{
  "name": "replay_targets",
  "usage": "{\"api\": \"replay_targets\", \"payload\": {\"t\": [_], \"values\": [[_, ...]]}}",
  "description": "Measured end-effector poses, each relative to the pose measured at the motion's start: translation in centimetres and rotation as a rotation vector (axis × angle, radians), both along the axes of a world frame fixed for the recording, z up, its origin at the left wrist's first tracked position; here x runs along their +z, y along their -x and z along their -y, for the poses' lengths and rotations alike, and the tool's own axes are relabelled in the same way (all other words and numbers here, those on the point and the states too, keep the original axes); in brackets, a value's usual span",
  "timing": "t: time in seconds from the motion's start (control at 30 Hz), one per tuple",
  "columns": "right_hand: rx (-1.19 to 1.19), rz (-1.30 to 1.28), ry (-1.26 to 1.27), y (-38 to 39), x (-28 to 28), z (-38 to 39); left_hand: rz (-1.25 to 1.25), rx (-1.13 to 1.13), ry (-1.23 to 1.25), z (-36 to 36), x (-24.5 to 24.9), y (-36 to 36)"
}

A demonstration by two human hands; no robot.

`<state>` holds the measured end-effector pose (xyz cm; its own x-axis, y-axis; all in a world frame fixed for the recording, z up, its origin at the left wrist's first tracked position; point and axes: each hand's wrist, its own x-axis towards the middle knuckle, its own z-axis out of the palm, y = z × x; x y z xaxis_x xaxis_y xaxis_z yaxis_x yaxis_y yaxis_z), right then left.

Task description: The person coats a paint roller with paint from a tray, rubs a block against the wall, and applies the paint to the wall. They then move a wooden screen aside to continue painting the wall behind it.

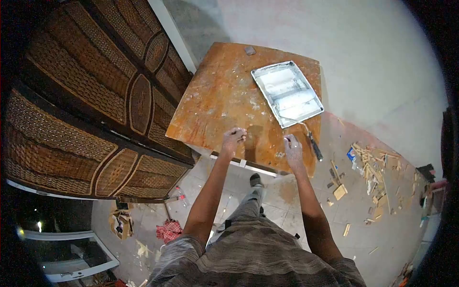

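Observation:
Both hands are over the near edge of a paint-spotted wooden table [210,95]. My left hand [233,140] has its fingers curled together near the front edge; whether anything small is between them cannot be made out. My right hand [293,149], whitened on its back, is also curled, just left of the dark handle of a paint roller [313,143] and not touching it. The roller's frame lies over the near end of a metal paint tray [288,93] holding white paint. A small dark block [249,50] lies at the table's far edge.
Tall woven-panel wooden doors [114,91] stand at the left. A pale wall [344,52] rises behind the table. Wood scraps [373,167] litter the floor at the right. A red checked cloth [169,231], a plastic bottle [181,196] and a cardboard box [120,224] are at lower left.

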<state>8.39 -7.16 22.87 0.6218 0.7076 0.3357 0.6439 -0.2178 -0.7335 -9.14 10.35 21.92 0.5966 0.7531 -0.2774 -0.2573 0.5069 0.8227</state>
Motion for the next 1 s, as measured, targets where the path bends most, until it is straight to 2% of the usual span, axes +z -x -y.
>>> {"api": "replay_targets", "payload": {"t": [0.1, 0.2, 0.3, 0.43, 0.47, 0.57, 0.6, 0.67, 0.73, 0.83, 0.9, 0.93, 0.97, 1.0], "values": [[-0.004, -0.218, 0.197, 2.8, -1.5, -0.3, -0.021, -0.027, 0.043, 2.7, 0.7, 2.2], [-0.069, -0.363, 0.042, 5.8, -1.6, -1.8, -0.035, -0.052, 0.066, 3.5, 0.6, 3.3], [0.095, -0.219, 0.061, 6.5, -0.1, -3.0, -0.057, -0.096, 0.051, 1.9, -0.2, 4.2], [0.128, -0.19, 0.052, 3.4, -1.3, -6.9, -0.145, 0.002, 0.024, -3.5, -1.8, 4.3], [0.166, -0.06, 0.012, 2.6, -0.4, -8.0, -0.159, 0.041, 0.009, -5.0, -1.2, 4.3], [0.106, -0.178, 0.041, 0.2, 1.0, -14.4, -0.192, 0.077, -0.117, -12.4, -1.5, 3.3], [0.16, -0.132, 0.068, -1.3, 0.6, -17.3, -0.154, 0.068, -0.155, -15.9, -1.5, 2.3], [0.234, -0.613, -0.077, -2.6, 0.4, -23.9, -0.083, 0.049, -0.225, -22.8, -1.8, 0.5], [0.312, -1.077, -0.197, -3.5, 2.6, -30.2, -0.141, 0.108, -0.292, -29.1, -0.9, -1.5], [0.276, -1.303, -0.263, -5.5, 1.6, -38.1, -0.17, 0.144, -0.278, -36.9, -1.8, -4.0], [0.298, -1.348, -0.3, -5.8, 2.8, -41.5, -0.206, 0.149, -0.289, -40.8, -3.6, -5.1], [0.285, -1.362, -0.275, -6.2, 3.2, -42.7, -0.226, 0.145, -0.199, -42.0, -4.1, -5.7], [0.276, -1.372, -0.249, -6.8, 3.7, -43.9, -0.253, 0.142, -0.332, -42.9, -4.4, -6.7], [0.128, -1.282, -0.135, -7.6, 4.2, -45.7, -0.283, 0.118, -0.452, -44.1, -4.2, -8.5]]}}
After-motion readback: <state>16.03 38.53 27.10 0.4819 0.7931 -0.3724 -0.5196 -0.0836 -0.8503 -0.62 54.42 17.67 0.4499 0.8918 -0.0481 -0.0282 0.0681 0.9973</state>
